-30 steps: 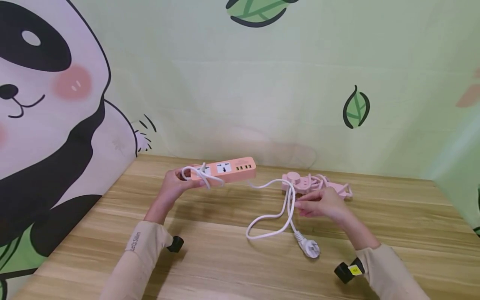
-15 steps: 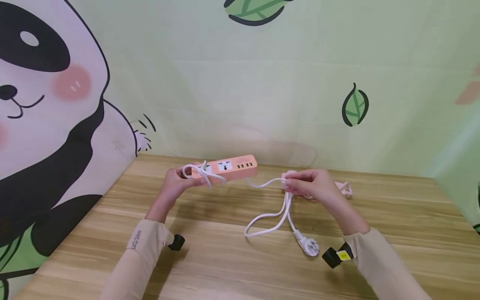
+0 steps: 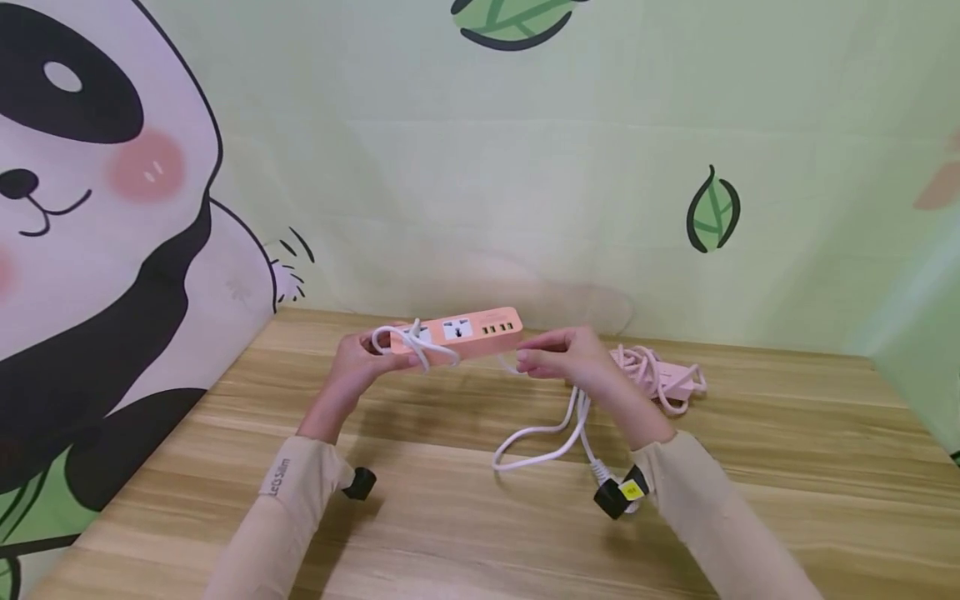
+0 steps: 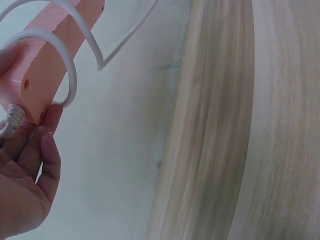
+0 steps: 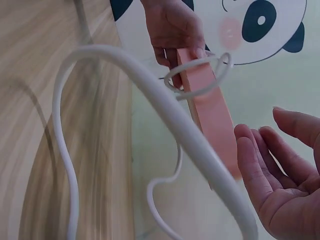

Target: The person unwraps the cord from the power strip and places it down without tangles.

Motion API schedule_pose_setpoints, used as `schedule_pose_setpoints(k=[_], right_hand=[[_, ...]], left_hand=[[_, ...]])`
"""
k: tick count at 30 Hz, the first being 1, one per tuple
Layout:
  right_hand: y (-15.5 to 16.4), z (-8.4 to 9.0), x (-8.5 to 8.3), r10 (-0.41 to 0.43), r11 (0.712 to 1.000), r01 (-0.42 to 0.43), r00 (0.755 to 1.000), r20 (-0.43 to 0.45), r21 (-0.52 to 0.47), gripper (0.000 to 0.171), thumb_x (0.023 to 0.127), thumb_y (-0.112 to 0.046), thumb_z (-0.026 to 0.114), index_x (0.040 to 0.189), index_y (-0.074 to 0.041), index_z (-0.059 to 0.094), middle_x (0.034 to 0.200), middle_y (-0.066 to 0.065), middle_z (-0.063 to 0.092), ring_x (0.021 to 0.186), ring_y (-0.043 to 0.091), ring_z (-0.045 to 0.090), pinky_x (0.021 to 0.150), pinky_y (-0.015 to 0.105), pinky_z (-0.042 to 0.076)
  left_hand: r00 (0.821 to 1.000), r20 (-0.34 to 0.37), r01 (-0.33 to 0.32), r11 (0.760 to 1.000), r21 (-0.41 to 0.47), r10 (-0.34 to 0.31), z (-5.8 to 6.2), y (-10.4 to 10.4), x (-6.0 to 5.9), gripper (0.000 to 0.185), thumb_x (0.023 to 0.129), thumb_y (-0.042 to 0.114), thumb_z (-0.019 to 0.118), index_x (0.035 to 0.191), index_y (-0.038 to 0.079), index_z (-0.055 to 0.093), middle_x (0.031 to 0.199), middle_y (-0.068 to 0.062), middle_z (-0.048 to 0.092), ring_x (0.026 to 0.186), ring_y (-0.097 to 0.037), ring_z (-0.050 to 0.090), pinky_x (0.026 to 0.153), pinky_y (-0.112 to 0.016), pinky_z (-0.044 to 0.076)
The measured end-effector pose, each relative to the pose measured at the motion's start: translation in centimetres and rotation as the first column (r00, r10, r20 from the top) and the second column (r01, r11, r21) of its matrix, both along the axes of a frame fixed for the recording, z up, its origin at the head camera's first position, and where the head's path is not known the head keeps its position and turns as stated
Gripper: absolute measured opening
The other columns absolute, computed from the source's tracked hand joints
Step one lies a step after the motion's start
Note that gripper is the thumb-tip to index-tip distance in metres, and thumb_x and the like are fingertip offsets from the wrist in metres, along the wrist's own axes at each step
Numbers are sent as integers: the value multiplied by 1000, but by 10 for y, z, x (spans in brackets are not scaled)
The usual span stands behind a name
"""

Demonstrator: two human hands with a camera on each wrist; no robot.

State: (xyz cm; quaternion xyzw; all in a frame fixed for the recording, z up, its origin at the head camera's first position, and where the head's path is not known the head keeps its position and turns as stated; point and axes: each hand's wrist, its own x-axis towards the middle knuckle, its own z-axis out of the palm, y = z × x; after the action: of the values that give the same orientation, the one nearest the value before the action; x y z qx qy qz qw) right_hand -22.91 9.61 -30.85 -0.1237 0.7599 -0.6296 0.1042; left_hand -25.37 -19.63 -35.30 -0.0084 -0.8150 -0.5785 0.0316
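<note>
I am watching the left hand (image 3: 358,360) gripping the cable end of the orange power strip (image 3: 465,332), fingers curled around it and holding it lifted above the wooden table (image 3: 450,533); in the left wrist view the fingertips (image 4: 47,145) are pressing against the strip's end (image 4: 40,75) just beside the cable's strain relief. The white cable (image 3: 558,429) is looping once over the strip near the left hand, then running out past the strip's far end, passing the right hand and hanging down to the table, where it is lying in a loose curve. The right hand (image 3: 562,357) is hovering just beside the strip's USB end; in the right wrist view its fingers (image 5: 265,165) are lying relaxed and nearly straight, palm open, close to the strip (image 5: 212,120) but not closing on it, with the cable (image 5: 165,110) arching in front; I cannot tell whether the cable is resting against that hand. A black wrist-mounted device (image 3: 619,493) is covering the place where the cable's end is lying. A second, pink power strip with its pink cord bundled (image 3: 660,377) is lying on the table behind the right hand, near the green wall (image 3: 600,167). A panda mural (image 3: 97,208) is filling the left wall
</note>
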Motion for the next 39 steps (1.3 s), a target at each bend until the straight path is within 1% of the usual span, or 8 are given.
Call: schedule_pose_setpoints(k=[7, 11, 15, 20, 22, 27, 33, 39], right_hand=[[-22, -5, -2, 12, 1000, -12, 1000, 5, -9, 32, 82, -9, 66, 107, 10, 61, 90, 16, 68, 87, 28, 65, 77, 33, 51], [-33, -8, -4, 5, 1000, -5, 1000, -1, -31, 31, 81, -6, 66, 106, 11, 60, 91, 18, 67, 82, 22, 66, 76, 33, 52], [-42, -10, -6, -9, 1000, 9, 1000, -7, -8, 30, 81, -6, 67, 106, 10, 62, 95, 18, 67, 79, 16, 65, 76, 32, 52], [-48, -13, -8, -40, 999, 41, 999, -23, 27, 29, 80, -9, 69, 105, 5, 64, 98, 16, 66, 76, 11, 62, 74, 28, 52], [-49, -14, -9, -36, 999, 38, 998, -46, 39, 29, 80, -9, 69, 105, 4, 65, 98, 15, 67, 75, 9, 61, 73, 26, 52], [-52, -19, -11, -17, 998, 24, 994, -111, 63, 27, 79, -9, 69, 103, 3, 66, 96, 14, 68, 76, 6, 60, 69, 20, 49], [-59, -21, -11, -5, 993, 23, 987, -159, 115, 24, 79, -9, 69, 100, 3, 67, 96, 14, 68, 82, 14, 63, 71, 21, 48], [-66, -23, -11, -21, 979, 57, 983, -182, 194, 20, 76, -13, 73, 91, 1, 69, 91, 11, 69, 79, 14, 61, 67, 21, 46]], left_hand=[[1000, -3, 10, 1000, 5, -10, -1, 2, -1, 42, 66, 27, 81, 88, 2, 55, 76, -3, 45, 75, -19, 39, 65, -29, 34], [1000, -9, 16, 1000, 17, -16, -2, 4, -1, 43, 66, 27, 81, 92, 2, 58, 76, -3, 47, 75, -19, 40, 65, -29, 35], [1000, -17, 21, 999, 33, -20, -3, 6, -2, 45, 66, 24, 81, 101, 3, 61, 75, -3, 46, 73, -19, 39, 63, -28, 34], [999, -14, 32, 999, 39, -31, -2, 9, -2, 50, 68, 24, 80, 109, 4, 61, 83, -3, 55, 76, -18, 44, 67, -28, 38], [999, -14, 30, 999, 35, -29, -2, 10, -2, 50, 68, 23, 80, 109, 3, 61, 86, -3, 58, 77, -18, 46, 68, -28, 40], [1000, -20, 23, 999, 28, -23, -2, 13, -2, 47, 67, 24, 80, 105, 3, 62, 79, -2, 54, 74, -17, 44, 64, -27, 38], [1000, -26, 15, 999, 36, -14, -4, 14, -3, 42, 66, 25, 81, 95, 4, 60, 70, 0, 44, 69, -17, 39, 60, -27, 33], [999, -37, 23, 998, 50, -21, -5, 15, -3, 43, 65, 24, 82, 96, 3, 61, 70, 1, 46, 68, -15, 40, 60, -26, 34]])
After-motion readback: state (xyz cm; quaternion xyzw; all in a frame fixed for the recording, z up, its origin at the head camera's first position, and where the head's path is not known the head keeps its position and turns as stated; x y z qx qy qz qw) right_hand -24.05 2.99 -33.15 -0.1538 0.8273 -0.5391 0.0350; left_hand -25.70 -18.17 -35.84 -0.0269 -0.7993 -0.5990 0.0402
